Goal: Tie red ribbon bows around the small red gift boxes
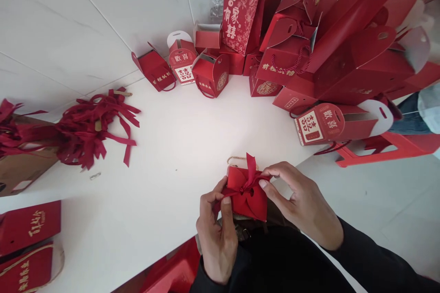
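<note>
At the front edge of the white table, close to my body, is a small red gift box (247, 208) with folded-in petal flaps. A dark red ribbon (252, 165) crosses its top and is knotted in the middle, one tail sticking up. My left hand (218, 229) pinches the ribbon at the box's left side between thumb and fingers. On the right, my right hand (302, 201) pinches another part of the ribbon between thumb and forefinger. Behind the box a beige cord handle (237, 159) shows. The box's underside is hidden.
Many red gift boxes (209, 75) crowd the table's back and right side. A heap of dark red ribbons (85, 128) hangs over a cardboard box (27, 169) at left. More red boxes (30, 229) lie front left. Red stools (395, 146) stand beside the white table (137, 210).
</note>
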`<action>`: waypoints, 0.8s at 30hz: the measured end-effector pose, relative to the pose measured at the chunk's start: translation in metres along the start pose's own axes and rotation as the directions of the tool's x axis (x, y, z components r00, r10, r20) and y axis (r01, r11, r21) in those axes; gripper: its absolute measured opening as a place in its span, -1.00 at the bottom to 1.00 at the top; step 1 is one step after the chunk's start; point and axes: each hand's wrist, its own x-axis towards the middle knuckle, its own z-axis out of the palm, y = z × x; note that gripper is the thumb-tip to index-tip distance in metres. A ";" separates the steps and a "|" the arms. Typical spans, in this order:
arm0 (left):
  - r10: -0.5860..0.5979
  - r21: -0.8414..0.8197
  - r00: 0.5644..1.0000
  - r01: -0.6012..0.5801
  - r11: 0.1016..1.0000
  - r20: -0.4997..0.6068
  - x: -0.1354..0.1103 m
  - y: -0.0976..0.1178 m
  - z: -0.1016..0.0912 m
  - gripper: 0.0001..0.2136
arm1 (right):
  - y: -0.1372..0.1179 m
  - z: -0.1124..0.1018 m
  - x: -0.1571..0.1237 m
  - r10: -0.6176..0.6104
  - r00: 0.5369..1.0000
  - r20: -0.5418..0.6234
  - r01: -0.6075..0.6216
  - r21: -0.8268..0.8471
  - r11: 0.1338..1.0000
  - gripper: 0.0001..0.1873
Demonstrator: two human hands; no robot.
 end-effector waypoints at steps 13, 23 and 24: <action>-0.145 -0.167 0.986 0.158 0.973 0.087 0.010 -0.006 -0.021 -0.71 | -0.007 -0.003 -0.005 0.013 1.000 0.010 -0.013 0.078 0.997 -0.88; -0.116 0.072 0.968 0.102 0.992 0.221 0.013 0.012 -0.021 -0.66 | -0.012 0.007 0.001 0.203 0.895 0.397 -0.443 0.738 0.508 -0.67; -0.108 0.060 0.972 0.098 0.993 0.208 0.013 0.011 -0.020 -0.67 | -0.011 0.008 0.002 0.193 0.891 0.411 -0.452 0.762 0.464 -0.67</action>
